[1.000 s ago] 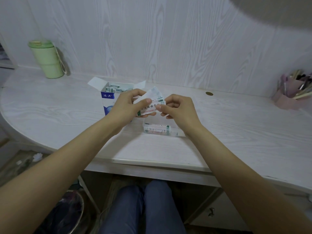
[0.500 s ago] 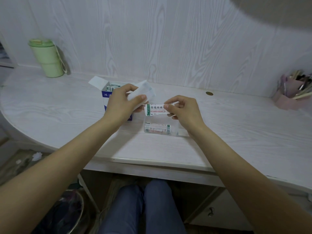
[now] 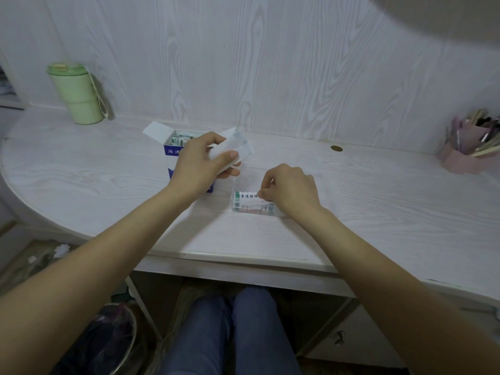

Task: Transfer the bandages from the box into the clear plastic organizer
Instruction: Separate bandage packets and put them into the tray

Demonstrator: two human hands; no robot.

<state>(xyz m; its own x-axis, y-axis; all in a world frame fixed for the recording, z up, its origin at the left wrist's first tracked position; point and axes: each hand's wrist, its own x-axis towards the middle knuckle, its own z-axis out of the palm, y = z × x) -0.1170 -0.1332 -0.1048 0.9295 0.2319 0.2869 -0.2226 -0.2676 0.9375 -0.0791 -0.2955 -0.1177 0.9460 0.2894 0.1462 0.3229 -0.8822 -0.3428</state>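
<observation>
Placing: right hand (image 3: 290,189) pinches a bandage (image 3: 247,196) by its right end, fingers curled, bandage lying flat at the top of the organizer (image 3: 253,209)
Left hand (image 3: 201,165): grips a stack of white wrapped bandages (image 3: 232,148) between thumb and fingers, raised above the desk, just left of and behind the organizer
Organizer: clear plastic, on the desk (image 3: 108,185) near the front edge; green-and-white bandages already stacked inside, seen through the front wall
Pinched bandage: white wrapper, green block at left end, printed characters along the middle; right end hidden under the right hand; whether fully resting on the stack cannot be told
Box (image 3: 177,150): blue and white, upright, left of the organizer and partly behind the left hand; top flaps open, more wrapped bandages visible inside
Green cup (image 3: 77,94): lidded, with a cord loop, far left of the organizer against the wall (image 3: 270,63)
Pink holder (image 3: 460,155): pens and sticks in it, far right of the organizer, at the back of the desk
Round brass-coloured cap (image 3: 336,148): set in the desk surface, behind and right of the organizer
Below the desk: knees in blue trousers (image 3: 230,334); bin with a dark liner (image 3: 108,342) to the left of them; drawer front with a small knob (image 3: 339,337) to the right
</observation>
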